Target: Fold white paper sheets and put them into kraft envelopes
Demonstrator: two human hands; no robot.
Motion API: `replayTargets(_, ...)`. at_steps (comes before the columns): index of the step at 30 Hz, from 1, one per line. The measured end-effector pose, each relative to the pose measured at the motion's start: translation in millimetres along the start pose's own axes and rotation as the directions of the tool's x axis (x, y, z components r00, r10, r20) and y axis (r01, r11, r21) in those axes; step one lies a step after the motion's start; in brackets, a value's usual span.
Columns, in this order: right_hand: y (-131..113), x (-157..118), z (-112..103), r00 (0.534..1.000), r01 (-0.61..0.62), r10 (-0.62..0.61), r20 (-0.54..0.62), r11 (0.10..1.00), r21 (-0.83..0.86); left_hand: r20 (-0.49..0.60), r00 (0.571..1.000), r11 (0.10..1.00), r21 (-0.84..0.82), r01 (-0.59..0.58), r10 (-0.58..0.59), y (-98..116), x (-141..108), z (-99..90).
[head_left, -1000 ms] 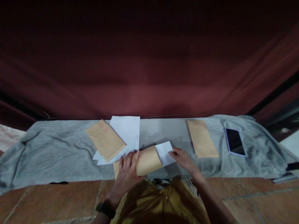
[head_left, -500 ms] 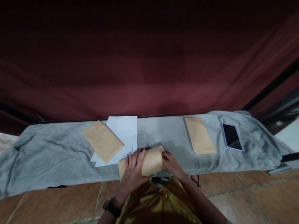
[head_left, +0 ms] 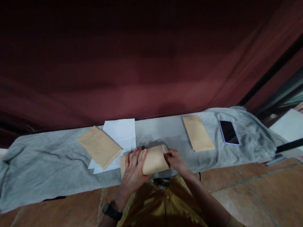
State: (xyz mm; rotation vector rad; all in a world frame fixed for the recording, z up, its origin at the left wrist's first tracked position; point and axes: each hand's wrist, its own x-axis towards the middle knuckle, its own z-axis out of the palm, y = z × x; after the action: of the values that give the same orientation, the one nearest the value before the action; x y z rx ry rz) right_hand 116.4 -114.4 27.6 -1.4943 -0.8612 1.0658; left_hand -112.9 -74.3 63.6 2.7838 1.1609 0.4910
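A brown paper envelope lies crosswise in front of me at the near edge of the grey cloth, its top bulging at the right end. Across its left part rests my left hand, open, with fingers spread over the paper. At the envelope's right end, my right hand is closed on the edge, with the fingertips partly hidden at the opening. A pale strip shows at that opening. Left of my hands, several white paper sheets lie partly under more brown envelopes.
Right of my hands lie brown envelopes and a phone with a purple edge. Grey cloth covers the narrow surface. A dark red fabric wall rises behind it. A black bar crosses at the right.
The view has turned slightly, so the phone and loose envelopes appear further left. The envelope's right end bulges more, and my right fingers sit further in at its opening. My left hand stays on it.
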Motion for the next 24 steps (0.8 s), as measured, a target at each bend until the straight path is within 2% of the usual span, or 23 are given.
replayTargets(3, -6, 3, -5, 0.998, -0.018, 0.023, -0.051, 0.995, 0.094, -0.077, 0.995, 0.998, -0.035, 0.057, -0.06, -2, 6, 0.8)
replayTargets(5, -9, 4, -7, 0.994, -0.013, 0.027, -0.106, 0.991, 0.136, -0.167, 0.973, 0.983, -0.119, 0.141, -0.16, 1, 8, 3.9)
replayTargets(7, -9, 6, -6, 0.986, -0.007, 0.036, -0.162, 0.985, 0.172, -0.238, 0.911, 0.918, -0.296, 0.263, -0.337, 8, 7, 9.7)
replayTargets(8, -9, 6, -5, 0.982, -0.004, 0.04, -0.187, 0.982, 0.188, -0.233, 0.861, 0.844, -0.424, 0.328, -0.452, 13, 6, 13.7)
replayTargets(9, -8, 6, -3, 0.977, -0.002, 0.045, -0.208, 0.979, 0.204, -0.182, 0.803, 0.727, -0.569, 0.385, -0.568, 19, 5, 18.2)
replayTargets(10, -6, 5, -1, 0.973, 0.001, 0.05, -0.225, 0.975, 0.22, -0.08, 0.743, 0.56, -0.711, 0.425, -0.665, 26, 5, 23.0)
replayTargets(11, -5, 3, 2, 0.969, 0.004, 0.054, -0.239, 0.972, 0.236, 0.076, 0.696, 0.347, -0.825, 0.446, -0.714, 33, 5, 27.9)
replayTargets(12, -4, 1, 6, 0.966, 0.006, 0.059, -0.251, 0.968, 0.251, 0.253, 0.664, 0.108, -0.886, 0.451, -0.704, 41, 6, 32.6)
replayTargets(13, -3, -1, 9, 0.963, 0.009, 0.063, -0.261, 0.964, 0.266, 0.422, 0.649, -0.126, -0.883, 0.452, -0.633, 48, 8, 37.0)
replayTargets(14, -2, -4, 12, 0.961, 0.011, 0.068, -0.269, 0.96, 0.28, 0.547, 0.643, -0.315, -0.836, 0.45, -0.536, 56, 12, 40.7)
replayTargets(15, -1, -6, 15, 0.959, 0.011, 0.072, -0.276, 0.957, 0.29, 0.618, 0.639, -0.443, -0.782, 0.439, -0.457, 62, 16, 43.9)
replayTargets(16, 0, -9, 17, 0.957, 0.012, 0.075, -0.279, 0.955, 0.297, 0.65, 0.638, -0.522, -0.743, 0.419, -0.413, 68, 22, 46.3)
replayTargets(17, 1, -11, 18, 0.957, 0.011, 0.078, -0.279, 0.953, 0.303, 0.659, 0.635, -0.567, -0.725, 0.391, -0.404, 73, 27, 48.1)
replayTargets(19, 2, -13, 17, 0.958, 0.002, 0.09, -0.271, 0.948, 0.32, 0.655, 0.619, -0.599, -0.723, 0.344, -0.434, 78, 37, 49.8)
replayTargets(24, 5, -10, 4, 0.958, -0.002, 0.099, -0.27, 0.941, 0.339, 0.649, 0.601, -0.565, -0.742, 0.362, -0.467, 72, 49, 46.7)
